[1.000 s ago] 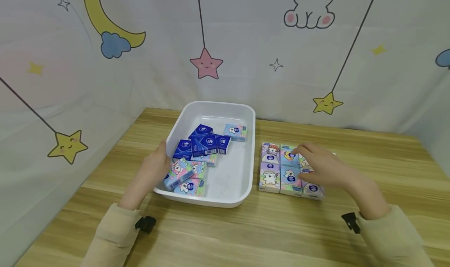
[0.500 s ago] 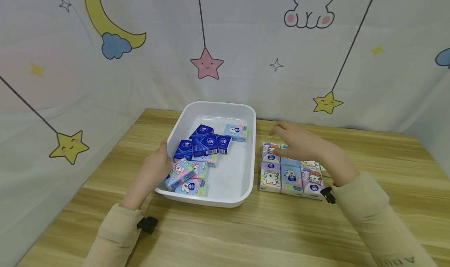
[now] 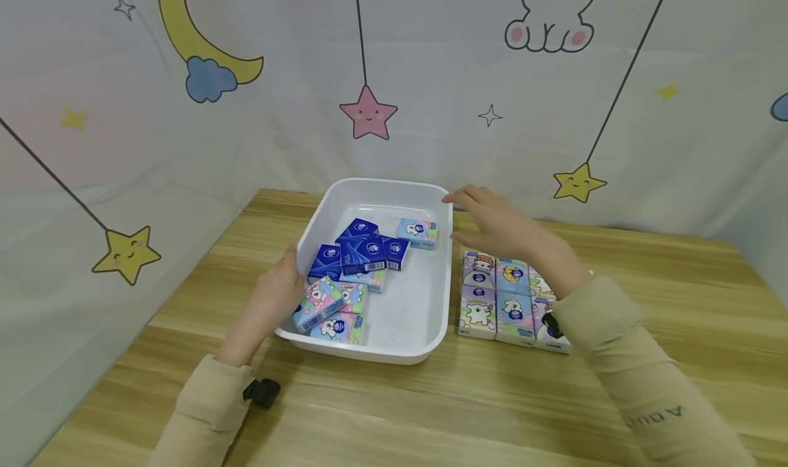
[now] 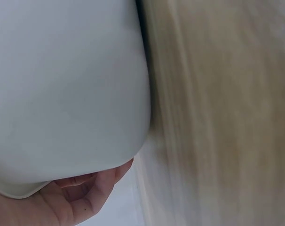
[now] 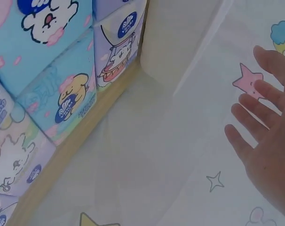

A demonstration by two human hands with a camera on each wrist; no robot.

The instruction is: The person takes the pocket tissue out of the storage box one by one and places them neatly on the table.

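1. The left hand (image 3: 271, 303) grips the near-left rim of the white tray (image 3: 431, 330), fingers curled under its edge.
2. The right hand (image 3: 498, 224), fingers spread and holding nothing, hovers at the tray's right rim, centre of frame.
3. Blue and pastel tissue packs (image 3: 360, 255) lie jumbled inside the tray.
4. Right of it, pastel packs (image 3: 495, 299) sit in a neat block on the wooden table (image 3: 431, 412).

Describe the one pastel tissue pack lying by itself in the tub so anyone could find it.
Find the white tub on the wooden table. In its far right corner, near the right hand, lies a pastel pack, apart from the dark blue packs.
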